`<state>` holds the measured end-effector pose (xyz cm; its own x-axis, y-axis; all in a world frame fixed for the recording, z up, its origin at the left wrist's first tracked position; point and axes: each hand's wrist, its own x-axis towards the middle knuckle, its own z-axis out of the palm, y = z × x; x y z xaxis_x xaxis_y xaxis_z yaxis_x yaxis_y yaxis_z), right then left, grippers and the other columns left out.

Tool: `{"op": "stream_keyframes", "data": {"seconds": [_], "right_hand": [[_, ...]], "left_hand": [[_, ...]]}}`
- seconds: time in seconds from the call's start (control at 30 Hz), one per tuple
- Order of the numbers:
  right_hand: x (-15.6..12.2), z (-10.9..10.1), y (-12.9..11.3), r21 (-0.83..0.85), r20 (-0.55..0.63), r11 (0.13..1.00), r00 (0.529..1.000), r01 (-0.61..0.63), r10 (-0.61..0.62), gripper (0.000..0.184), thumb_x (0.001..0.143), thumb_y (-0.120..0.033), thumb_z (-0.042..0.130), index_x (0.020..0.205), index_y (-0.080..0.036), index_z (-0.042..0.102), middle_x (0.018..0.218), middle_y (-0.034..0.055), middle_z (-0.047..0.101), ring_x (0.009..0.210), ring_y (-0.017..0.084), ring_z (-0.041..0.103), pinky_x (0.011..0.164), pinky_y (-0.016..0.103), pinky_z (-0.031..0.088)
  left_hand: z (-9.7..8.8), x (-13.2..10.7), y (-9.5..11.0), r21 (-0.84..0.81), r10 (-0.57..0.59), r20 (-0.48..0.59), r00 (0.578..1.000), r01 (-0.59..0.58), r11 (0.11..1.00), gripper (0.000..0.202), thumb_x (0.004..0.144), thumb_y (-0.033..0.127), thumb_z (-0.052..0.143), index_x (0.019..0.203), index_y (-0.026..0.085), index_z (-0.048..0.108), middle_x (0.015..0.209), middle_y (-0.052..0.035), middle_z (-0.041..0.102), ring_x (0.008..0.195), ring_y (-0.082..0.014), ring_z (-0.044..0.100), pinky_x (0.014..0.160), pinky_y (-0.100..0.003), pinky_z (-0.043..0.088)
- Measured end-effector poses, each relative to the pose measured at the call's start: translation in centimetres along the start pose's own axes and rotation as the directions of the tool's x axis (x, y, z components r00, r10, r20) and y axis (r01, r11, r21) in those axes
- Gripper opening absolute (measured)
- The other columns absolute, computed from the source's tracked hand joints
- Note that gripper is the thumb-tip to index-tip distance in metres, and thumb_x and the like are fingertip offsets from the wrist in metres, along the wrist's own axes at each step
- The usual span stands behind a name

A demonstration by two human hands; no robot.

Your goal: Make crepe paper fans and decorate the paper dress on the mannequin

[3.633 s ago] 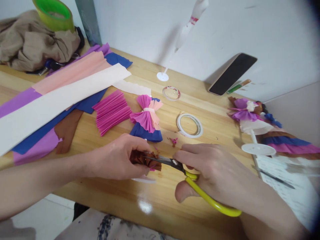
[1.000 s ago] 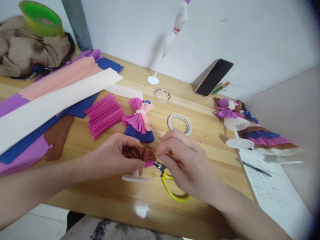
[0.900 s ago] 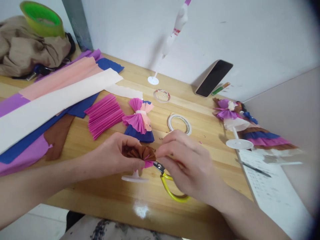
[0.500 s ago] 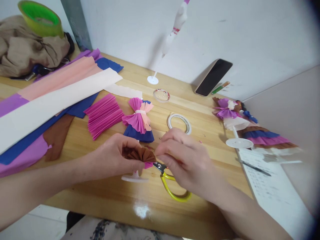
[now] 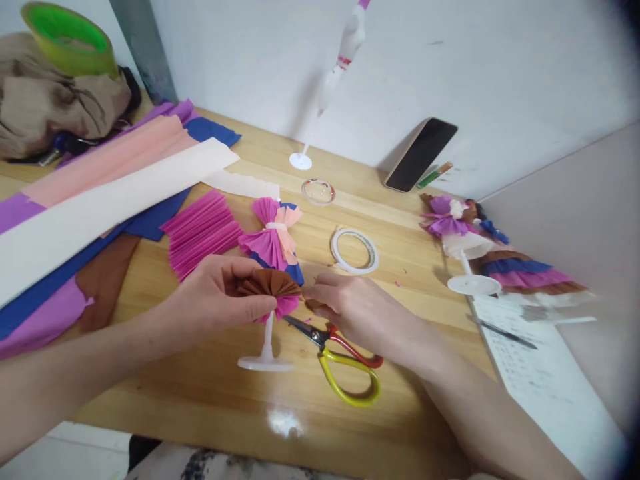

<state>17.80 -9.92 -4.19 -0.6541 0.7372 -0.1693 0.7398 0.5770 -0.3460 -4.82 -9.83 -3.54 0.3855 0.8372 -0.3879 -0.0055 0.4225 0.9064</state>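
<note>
My left hand [image 5: 227, 293] pinches a brown pleated paper fan [image 5: 270, 283], thumb across its front edge. Pink pleated paper [image 5: 286, 307] shows just under the fan. Below it a white plastic stand [image 5: 267, 353] with a round base rises to the paper. At the fan's right edge is my right hand [image 5: 345, 303], fingers curled together; what they hold, if anything, is hidden. Scissors [image 5: 350, 380] with one yellow and one red handle lie on the table below that hand. Behind the hands a pink, peach and blue paper bow [image 5: 274, 233] lies flat.
Pleated pink paper [image 5: 203, 230] and long crepe paper strips [image 5: 115, 180] lie to the left. A white tape roll [image 5: 355, 251] and a clear ring [image 5: 319, 192] sit beyond my hands. A phone [image 5: 423, 155] leans on the wall. At right are a paper-dressed figure [image 5: 455, 223] and written paper [image 5: 540, 373].
My right hand has dropped and turned at the fan's right edge, uncovering the scissors' red handle. My left hand and the fan have risen slightly, showing more of the stand.
</note>
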Motion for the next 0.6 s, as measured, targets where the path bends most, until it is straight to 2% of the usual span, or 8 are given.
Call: {"op": "stream_keyframes", "data": {"seconds": [0.13, 0.23, 0.33, 0.5, 0.6], "right_hand": [[0.2, 0.1, -0.3, -0.039, 0.046, 0.999, 0.999, 0.02, -0.018, 0.013, 0.084, -0.006, 0.059, 0.086, -0.015, 0.068, 0.088, 0.0061, 0.063, 0.071, 0.013, 0.056, 0.059, 0.023, 0.035], [0.6, 0.8, -0.7, -0.1, 0.014, 0.994, 0.999, 0.043, -0.042, 0.009, 0.086, -0.008, 0.06, 0.081, -0.015, 0.065, 0.081, 0.0044, 0.061, 0.066, 0.013, 0.053, 0.057, 0.025, 0.032], [1.0, 1.5, -0.9, -0.118, -0.026, 0.992, 0.998, 0.05, -0.053, 0.012, 0.089, -0.012, 0.056, 0.079, -0.015, 0.061, 0.077, 0.0043, 0.06, 0.064, 0.013, 0.052, 0.058, 0.026, 0.031], [0.9, 1.2, -0.6, 0.034, -0.107, 0.998, 0.992, -0.057, 0.061, 0.015, 0.083, -0.003, 0.054, 0.075, -0.015, 0.056, 0.068, -0.0009, 0.055, 0.055, 0.01, 0.044, 0.055, 0.024, 0.03], [0.8, 1.0, -0.5, 0.106, -0.128, 0.994, 0.992, 0.001, 0.013, 0.016, 0.085, -0.002, 0.053, 0.078, -0.015, 0.06, 0.074, 0.001, 0.059, 0.063, 0.011, 0.051, 0.059, 0.023, 0.036]], "left_hand": [[0.2, -0.1, 0.0, 0.002, -0.038, -0.005, 0.999, 0.038, 0.999, 0.021, 0.057, 0.016, 0.076, 0.078, 0.016, 0.08, 0.067, -0.0012, 0.075, 0.061, -0.011, 0.063, 0.056, -0.018, 0.046], [0.3, -0.1, 0.2, 0.005, -0.054, -0.024, 0.998, 0.054, 0.999, 0.02, 0.055, 0.015, 0.076, 0.074, 0.016, 0.079, 0.066, -0.0011, 0.074, 0.06, -0.0112, 0.062, 0.056, -0.018, 0.047], [0.3, 0.0, 0.3, 0.008, -0.059, -0.043, 0.997, 0.059, 0.998, 0.02, 0.054, 0.015, 0.076, 0.074, 0.016, 0.079, 0.063, -0.0003, 0.073, 0.058, -0.0104, 0.061, 0.054, -0.018, 0.046], [0.2, 0.0, 0.4, 0.008, -0.053, -0.042, 0.998, 0.054, 0.999, 0.022, 0.055, 0.015, 0.076, 0.077, 0.016, 0.08, 0.066, -0.0007, 0.074, 0.06, -0.0107, 0.061, 0.054, -0.017, 0.046], [0.1, -0.1, 0.2, 0.026, -0.021, -0.025, 0.999, 0.021, 0.999, 0.021, 0.057, 0.017, 0.076, 0.078, 0.016, 0.08, 0.066, -0.0013, 0.073, 0.059, -0.0111, 0.061, 0.053, -0.018, 0.045]]}}
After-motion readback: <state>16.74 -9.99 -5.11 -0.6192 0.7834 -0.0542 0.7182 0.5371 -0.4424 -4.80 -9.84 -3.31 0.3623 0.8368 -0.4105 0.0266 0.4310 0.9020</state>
